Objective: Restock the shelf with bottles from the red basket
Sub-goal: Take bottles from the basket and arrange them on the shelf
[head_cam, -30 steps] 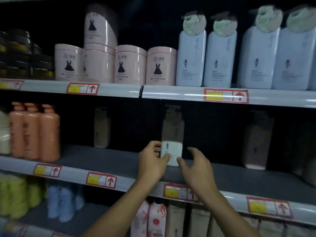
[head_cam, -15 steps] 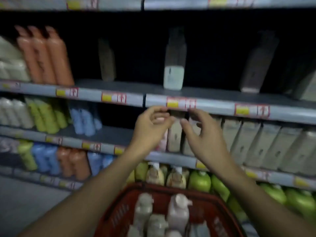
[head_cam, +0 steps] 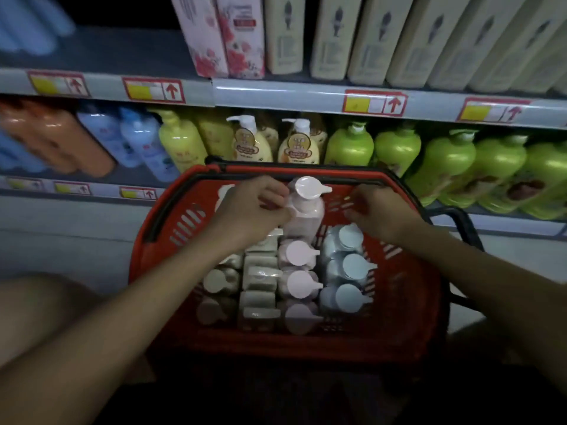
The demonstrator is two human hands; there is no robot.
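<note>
Many bottles remain to be shelved, judging by how full the red basket (head_cam: 147, 271) is: it sits low in front of the person, packed in rows. Nearest are the beige bottles (head_cam: 214, 282) on the left, a column of pink bottles (head_cam: 299, 283) in the middle and three blue bottles (head_cam: 348, 266) on the right, all upright with pump heads up. Further in, the left hand (head_cam: 248, 207) curls its fingers around the neck of one raised pink bottle (head_cam: 305, 207), which stands higher than its neighbours, apparently mid-lift. The right hand (head_cam: 379, 214) hovers just beside it over the basket's far end, fingers loosely bent and holding nothing; whether it touches the bottle I cannot tell. Beyond the basket, a low shelf holds the green bottles (head_cam: 395, 147) and yellow ones, and above it the shelf edge (head_cam: 276, 93) carries price tags under cream boxes. Most of the restocking looks still ahead.
</note>
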